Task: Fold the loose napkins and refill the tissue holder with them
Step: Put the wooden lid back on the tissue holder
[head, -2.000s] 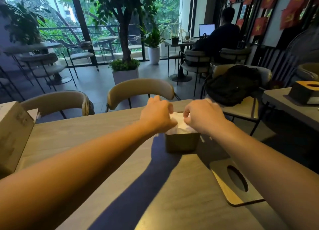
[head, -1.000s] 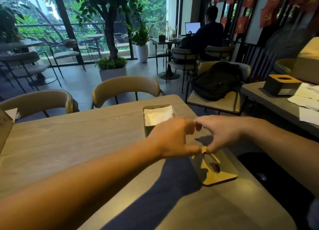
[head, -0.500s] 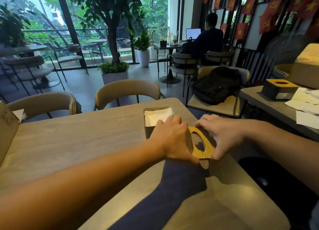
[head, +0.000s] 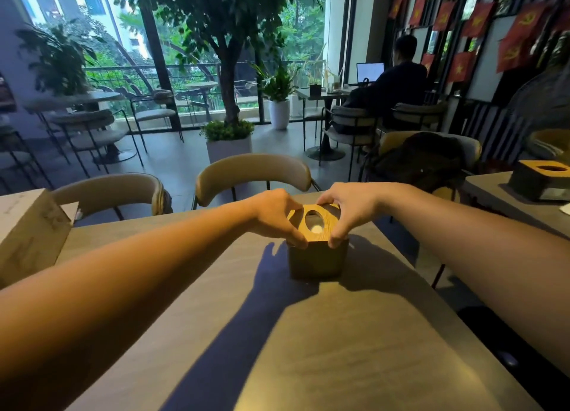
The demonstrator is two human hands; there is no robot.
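Counter (head: 354,349) carries the tissue holder (head: 317,261) near its far edge. Wooden lid (head: 313,222) sits on top, white napkin showing thru the oval slot. Left hand (head: 274,215) & right hand (head: 351,208) — fingers clamped on lid edges. Step: closing lid — next, prob press it flush, then let go.

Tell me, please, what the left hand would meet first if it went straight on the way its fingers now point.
The left hand points rightward across the wooden lid it grips on the tissue holder. Going straight on, it would probably meet the right hand at the lid's other side, though depth is hard to judge.
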